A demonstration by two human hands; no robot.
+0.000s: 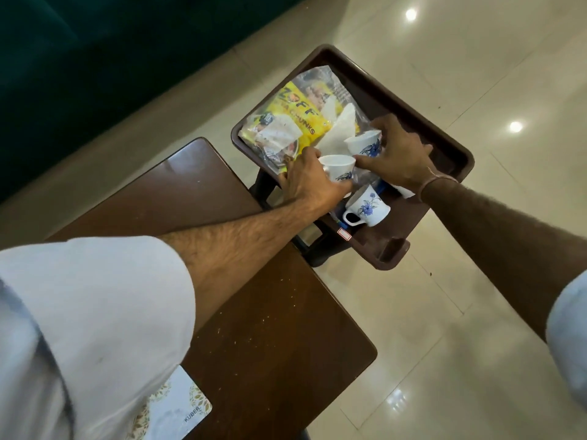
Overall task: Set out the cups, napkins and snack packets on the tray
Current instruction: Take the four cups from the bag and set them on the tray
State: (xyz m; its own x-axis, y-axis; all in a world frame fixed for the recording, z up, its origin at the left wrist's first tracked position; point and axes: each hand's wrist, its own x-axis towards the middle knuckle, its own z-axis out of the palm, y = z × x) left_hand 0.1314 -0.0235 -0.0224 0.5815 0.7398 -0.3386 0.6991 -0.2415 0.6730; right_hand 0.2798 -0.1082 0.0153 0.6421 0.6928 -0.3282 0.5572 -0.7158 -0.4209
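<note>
A dark brown tray [444, 128] rests on a dark stool. At its far end lies a yellow snack packet [286, 122] inside clear plastic, with white napkins [336, 134] partly over it. My left hand [309, 182] is shut on a white cup with blue flowers [338, 168] near the tray's left edge. My right hand [398, 157] grips a second flowered cup [363, 142] just beyond it. A third flowered cup [367, 208] lies tilted on the tray's near part, its handle toward me.
A brown wooden table [270, 328] stands at the lower left, touching the stool, with a white card [178, 408] printed with leaves at its near corner. A dark green sofa [95, 74] fills the upper left. Glossy beige floor tiles [476, 344] surround the stool.
</note>
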